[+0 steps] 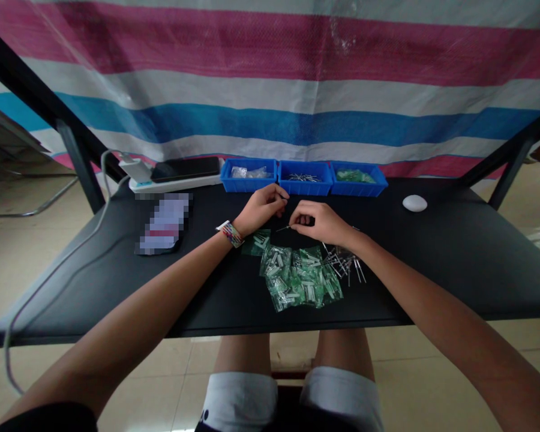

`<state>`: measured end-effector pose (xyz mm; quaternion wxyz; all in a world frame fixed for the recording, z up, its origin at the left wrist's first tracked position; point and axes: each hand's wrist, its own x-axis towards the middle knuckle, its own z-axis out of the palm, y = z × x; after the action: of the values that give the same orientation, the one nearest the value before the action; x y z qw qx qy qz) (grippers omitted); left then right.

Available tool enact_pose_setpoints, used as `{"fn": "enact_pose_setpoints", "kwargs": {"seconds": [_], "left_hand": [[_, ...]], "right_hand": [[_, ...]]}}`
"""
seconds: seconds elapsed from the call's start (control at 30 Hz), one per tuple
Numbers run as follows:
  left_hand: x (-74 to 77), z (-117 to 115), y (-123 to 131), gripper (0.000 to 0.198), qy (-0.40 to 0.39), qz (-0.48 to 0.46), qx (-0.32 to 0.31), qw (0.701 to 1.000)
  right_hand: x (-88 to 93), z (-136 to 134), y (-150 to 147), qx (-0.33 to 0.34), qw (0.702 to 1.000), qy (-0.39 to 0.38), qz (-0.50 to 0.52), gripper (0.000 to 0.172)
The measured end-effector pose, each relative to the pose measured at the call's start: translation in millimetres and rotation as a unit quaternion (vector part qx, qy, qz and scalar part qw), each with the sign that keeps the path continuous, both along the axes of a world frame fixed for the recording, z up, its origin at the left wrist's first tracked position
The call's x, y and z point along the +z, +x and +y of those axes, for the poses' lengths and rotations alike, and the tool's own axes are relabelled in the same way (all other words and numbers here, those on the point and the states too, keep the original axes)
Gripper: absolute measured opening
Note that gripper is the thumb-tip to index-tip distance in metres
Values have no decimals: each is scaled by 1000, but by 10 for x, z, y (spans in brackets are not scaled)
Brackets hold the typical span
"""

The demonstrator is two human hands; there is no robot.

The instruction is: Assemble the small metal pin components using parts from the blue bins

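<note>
Over the tabletop (454, 252), the right hand (320, 221) pinches a thin pin (283, 228) by one end, its long axis pointing leftward, just nearside of the left hand (263, 209), whose fingers curl inward, on what I cannot tell.

No legible text, label, brand, number or sign; smartphone screen (165, 222), left of frame, pixelated beyond reading.
</note>
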<state>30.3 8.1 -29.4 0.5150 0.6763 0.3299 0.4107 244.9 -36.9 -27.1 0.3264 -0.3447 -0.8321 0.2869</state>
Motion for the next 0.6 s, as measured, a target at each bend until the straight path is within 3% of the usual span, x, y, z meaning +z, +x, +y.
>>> {"fn": "enact_pose_setpoints", "kwargs": {"seconds": [0.1, 0.23, 0.6], "left_hand": [[22, -11, -3, 14, 1, 20, -11, 1000], [47, -30, -8, 36, 18, 68, -28, 997], [54, -19, -30, 31, 13, 58, -39, 997]], "right_hand": [[-24, 44, 79, -79, 993, -37, 75, 7], [-57, 95, 134, -149, 976, -57, 147, 18], [-88, 114, 113, -158, 969, -55, 184, 22]]}}
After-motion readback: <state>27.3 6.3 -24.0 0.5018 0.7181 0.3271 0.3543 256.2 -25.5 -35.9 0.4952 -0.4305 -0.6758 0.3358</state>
